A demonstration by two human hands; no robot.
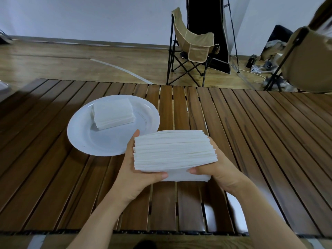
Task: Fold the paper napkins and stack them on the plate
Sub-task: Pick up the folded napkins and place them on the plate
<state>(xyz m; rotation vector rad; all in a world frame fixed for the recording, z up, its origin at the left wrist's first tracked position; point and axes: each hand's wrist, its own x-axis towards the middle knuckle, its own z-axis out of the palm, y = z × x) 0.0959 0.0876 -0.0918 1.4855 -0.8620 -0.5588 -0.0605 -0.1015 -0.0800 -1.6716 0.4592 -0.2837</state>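
We grip a thick stack of paper napkins (175, 150) between our left hand (139, 174) and right hand (218, 169), above the slatted counter (251, 141). Left of it, folded napkins (113, 114) lie on the white plate (80, 133).

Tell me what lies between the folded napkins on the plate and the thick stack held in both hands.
Head view: only bare plate surface and its near rim separate the folded napkins from the held stack.

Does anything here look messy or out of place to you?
Nothing is spilled or torn. The folded napkins sit off-centre on the plate, toward its far side, edges slightly fanned. The thick napkin stack held between both hands also has uneven edges; one sheet hangs out below.
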